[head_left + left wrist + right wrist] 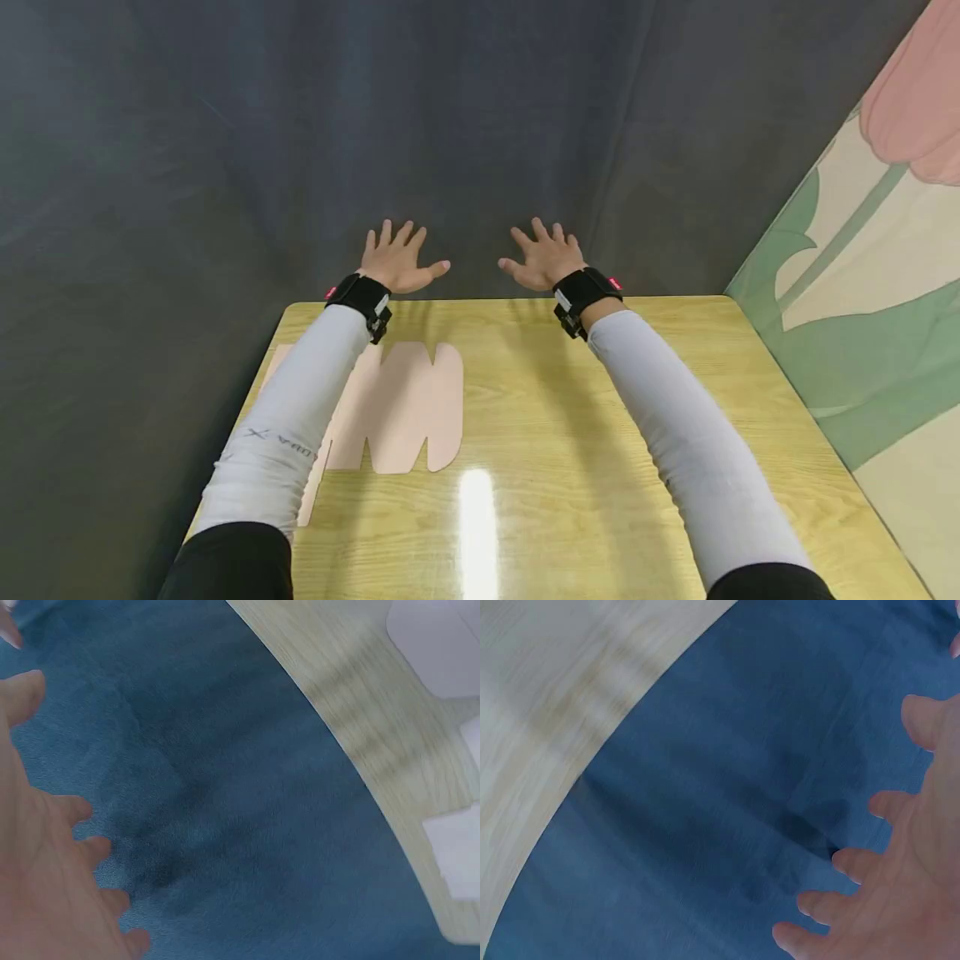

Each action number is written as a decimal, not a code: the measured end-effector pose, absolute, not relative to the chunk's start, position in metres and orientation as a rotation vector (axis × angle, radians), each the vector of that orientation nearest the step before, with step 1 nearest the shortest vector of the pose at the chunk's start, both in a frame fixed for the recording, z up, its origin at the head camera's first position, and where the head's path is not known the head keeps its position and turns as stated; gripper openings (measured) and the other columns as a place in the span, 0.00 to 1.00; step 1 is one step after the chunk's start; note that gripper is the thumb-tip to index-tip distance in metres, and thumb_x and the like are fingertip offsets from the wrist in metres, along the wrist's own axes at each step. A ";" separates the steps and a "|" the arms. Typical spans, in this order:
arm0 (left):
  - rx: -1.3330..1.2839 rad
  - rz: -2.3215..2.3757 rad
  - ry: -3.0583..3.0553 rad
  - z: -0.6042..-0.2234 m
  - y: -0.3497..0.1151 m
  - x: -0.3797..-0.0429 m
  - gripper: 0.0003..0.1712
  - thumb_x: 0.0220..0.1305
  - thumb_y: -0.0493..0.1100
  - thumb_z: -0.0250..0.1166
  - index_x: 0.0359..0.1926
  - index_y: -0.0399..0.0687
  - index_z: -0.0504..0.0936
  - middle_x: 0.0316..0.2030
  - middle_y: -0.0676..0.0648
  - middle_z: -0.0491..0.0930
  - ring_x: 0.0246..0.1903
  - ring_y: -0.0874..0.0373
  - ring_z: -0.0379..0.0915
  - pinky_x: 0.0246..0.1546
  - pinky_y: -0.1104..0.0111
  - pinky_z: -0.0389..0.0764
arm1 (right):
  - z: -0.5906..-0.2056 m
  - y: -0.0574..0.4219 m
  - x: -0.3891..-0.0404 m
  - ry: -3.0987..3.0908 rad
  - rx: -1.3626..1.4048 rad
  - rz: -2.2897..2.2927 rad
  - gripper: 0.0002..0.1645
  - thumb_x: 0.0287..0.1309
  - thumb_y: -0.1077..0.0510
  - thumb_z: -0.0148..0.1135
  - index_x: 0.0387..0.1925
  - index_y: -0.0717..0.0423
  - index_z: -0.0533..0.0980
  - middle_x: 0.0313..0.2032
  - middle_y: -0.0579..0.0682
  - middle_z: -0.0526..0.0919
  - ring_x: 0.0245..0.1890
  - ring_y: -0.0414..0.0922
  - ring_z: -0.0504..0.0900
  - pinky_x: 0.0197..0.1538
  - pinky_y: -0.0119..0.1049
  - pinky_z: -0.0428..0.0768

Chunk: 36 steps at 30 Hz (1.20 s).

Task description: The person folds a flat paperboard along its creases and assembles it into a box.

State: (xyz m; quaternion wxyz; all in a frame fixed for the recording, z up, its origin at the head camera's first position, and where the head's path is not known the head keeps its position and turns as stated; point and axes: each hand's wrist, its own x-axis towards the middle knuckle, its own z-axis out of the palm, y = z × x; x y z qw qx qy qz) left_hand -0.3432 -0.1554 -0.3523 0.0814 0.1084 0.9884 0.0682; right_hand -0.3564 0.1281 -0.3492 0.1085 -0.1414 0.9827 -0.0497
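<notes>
Two bare hands fill my attention: in the head view I see the left hand (400,262) and the right hand (550,260) held apart at the far edge of the table (555,400), backs up, fingers spread wide, neither one gripping anything. They lie against the dark blue-grey cloth (480,125) beyond that edge; whether the fingertips touch it I cannot tell. Flat pale pink cut-out pieces (408,408) with notched, rounded edges rest on the table's left side, partly covered from my head camera by the left white sleeve (300,400). My left wrist camera gives me parts of them at its right border, with wood between, along with that hand's palm side and thumb. From the right wrist camera I get the right palm, its thumb and four fingers, the cloth showing a clearer blue, and the bare wood of the table. Only the head view offers me the tulip-patterned fabric (885,250) along the right, the black wrist straps (360,296) and a bright glare on the tabletop.
</notes>
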 end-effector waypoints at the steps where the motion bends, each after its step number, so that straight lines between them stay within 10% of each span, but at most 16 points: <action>1: 0.327 0.195 2.959 -0.355 -0.157 -0.340 0.54 0.78 0.77 0.42 0.88 0.52 0.40 0.87 0.39 0.35 0.84 0.32 0.22 0.83 0.39 0.27 | -0.353 0.124 -0.354 2.887 -0.446 -0.164 0.48 0.80 0.27 0.37 0.88 0.42 0.41 0.86 0.61 0.34 0.84 0.71 0.35 0.83 0.69 0.41; 10: 0.249 0.386 3.124 -0.415 -0.180 -0.305 0.36 0.88 0.55 0.35 0.80 0.33 0.63 0.77 0.33 0.68 0.80 0.29 0.53 0.79 0.28 0.44 | -0.416 0.086 -0.308 2.814 -0.788 -0.412 0.45 0.81 0.30 0.42 0.85 0.50 0.54 0.84 0.64 0.52 0.84 0.67 0.48 0.82 0.68 0.52; 18: 0.065 0.500 3.203 -0.473 -0.211 -0.250 0.24 0.86 0.42 0.46 0.63 0.33 0.84 0.47 0.26 0.86 0.50 0.25 0.83 0.57 0.27 0.77 | -0.478 0.067 -0.257 2.663 -0.943 -0.477 0.43 0.80 0.34 0.50 0.85 0.49 0.57 0.85 0.60 0.52 0.84 0.67 0.48 0.82 0.68 0.52; 22: -0.217 0.548 3.117 -0.497 -0.205 -0.220 0.29 0.83 0.51 0.54 0.65 0.29 0.79 0.57 0.22 0.79 0.49 0.19 0.79 0.45 0.27 0.81 | -0.499 0.064 -0.233 2.589 -1.021 -0.410 0.49 0.74 0.31 0.59 0.85 0.45 0.57 0.86 0.58 0.49 0.85 0.66 0.47 0.83 0.67 0.52; 29: -0.614 0.477 2.801 -0.514 -0.183 -0.178 0.77 0.56 0.87 0.59 0.87 0.43 0.40 0.80 0.17 0.30 0.68 0.00 0.37 0.60 0.13 0.56 | -0.519 0.059 -0.205 2.572 -1.138 -0.274 0.57 0.63 0.19 0.60 0.85 0.35 0.56 0.87 0.53 0.46 0.85 0.65 0.43 0.84 0.64 0.49; 36: -0.675 0.498 2.713 -0.512 -0.190 -0.163 0.82 0.50 0.87 0.66 0.87 0.44 0.39 0.78 0.14 0.29 0.69 0.00 0.32 0.57 0.11 0.54 | -0.522 0.050 -0.190 2.600 -1.171 -0.076 0.59 0.58 0.18 0.64 0.84 0.31 0.59 0.87 0.50 0.47 0.85 0.63 0.46 0.84 0.60 0.55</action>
